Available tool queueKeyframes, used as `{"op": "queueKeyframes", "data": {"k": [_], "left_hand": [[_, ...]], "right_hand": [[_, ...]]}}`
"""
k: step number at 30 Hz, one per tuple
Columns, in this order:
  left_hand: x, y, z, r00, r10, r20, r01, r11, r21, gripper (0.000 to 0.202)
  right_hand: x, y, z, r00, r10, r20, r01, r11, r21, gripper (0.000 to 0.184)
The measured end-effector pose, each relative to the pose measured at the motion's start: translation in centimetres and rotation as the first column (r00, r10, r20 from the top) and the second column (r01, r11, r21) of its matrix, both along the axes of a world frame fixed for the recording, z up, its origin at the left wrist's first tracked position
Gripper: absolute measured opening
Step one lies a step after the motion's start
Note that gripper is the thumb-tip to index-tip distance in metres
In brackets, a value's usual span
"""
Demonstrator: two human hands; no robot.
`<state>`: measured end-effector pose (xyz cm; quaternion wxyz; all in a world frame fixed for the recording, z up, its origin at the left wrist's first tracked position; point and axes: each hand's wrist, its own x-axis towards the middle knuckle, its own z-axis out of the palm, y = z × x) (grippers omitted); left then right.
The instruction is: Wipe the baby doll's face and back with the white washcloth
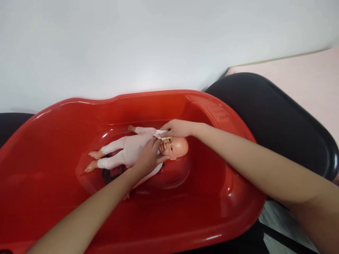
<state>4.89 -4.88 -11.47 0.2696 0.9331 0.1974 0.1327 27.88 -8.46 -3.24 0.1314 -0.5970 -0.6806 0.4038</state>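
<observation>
A bald baby doll (178, 146) lies on its back in a red plastic baby bathtub (148, 102), with its head to the right and bare feet to the left. Pale pink-white clothing (134, 148) covers its body, arms and legs. My left hand (148, 154) rests over the chest, fingertips at the collar and thumb along the doll's cheek. From the right, my right hand (178, 128) pinches a bit of white cloth (160, 133) beside the doll's chin. The fingers of both hands meet around this cloth, partly hiding the neck.
Behind the tub rises a plain pale wall (106, 42). A black chair-like surface (270, 120) is under and beside the tub's right end, with a pale pink surface (304, 77) beyond it. Another dark surface (10, 125) shows at the left.
</observation>
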Motion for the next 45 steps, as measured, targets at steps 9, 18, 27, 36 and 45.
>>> {"op": "queueKeyframes", "data": {"k": [9,18,27,36,45], "left_hand": [[-0.1,0.4,0.2,0.998,0.018,-0.054,-0.021,0.999,-0.041,0.078],[-0.1,0.4,1.4,0.999,0.032,-0.037,-0.035,0.996,-0.084,0.073],[-0.3,0.8,1.6,0.998,0.020,-0.060,-0.027,0.994,-0.109,0.070],[-0.2,0.8,1.6,0.997,0.010,-0.082,-0.016,0.997,-0.072,0.077],[-0.1,0.9,1.7,0.998,-0.006,-0.066,0.000,0.996,-0.088,0.073]], "right_hand": [[2.0,0.7,0.0,0.889,-0.007,0.457,0.112,0.973,-0.203,0.043],[0.9,0.9,-0.4,0.974,0.014,0.226,0.004,0.997,-0.076,0.037],[0.9,1.0,-0.1,0.999,-0.034,-0.012,0.034,0.999,0.023,0.038],[1.6,0.8,0.1,0.928,-0.041,0.370,0.162,0.939,-0.304,0.037],[0.7,0.5,0.7,0.997,-0.022,0.077,0.030,0.993,-0.114,0.038]]}}
